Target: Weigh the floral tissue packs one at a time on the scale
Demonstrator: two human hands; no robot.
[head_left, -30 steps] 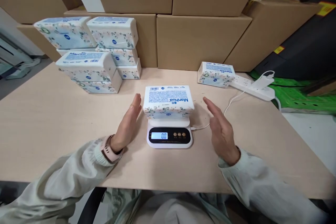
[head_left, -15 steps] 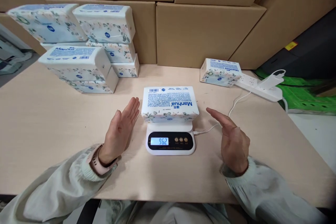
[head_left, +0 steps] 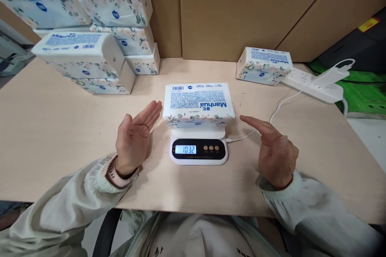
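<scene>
A white and blue tissue pack [head_left: 197, 102] with a floral edge rests on a white digital scale [head_left: 199, 158], its print upside down to me. The lit display reads about 103.2. My left hand [head_left: 134, 138] is just left of the pack, palm turned inward, fingers stretched out, touching nothing. On the other side, my right hand [head_left: 274, 148] is held apart from the pack with its fingers extended and nothing in them. A pink band circles my left wrist.
Several stacked tissue packs [head_left: 81, 52] stand at the back left. Another single tissue pack [head_left: 262, 66] sits at the back right, against a white power strip [head_left: 316, 84]. A white cable [head_left: 279, 110] runs to the scale. Cardboard boxes [head_left: 229, 16] line the back edge.
The scale reading has gone from about 96.2 to 103.2. My view has tilted down and closer. Both hands stay open beside the pack, which remains on the scale.
</scene>
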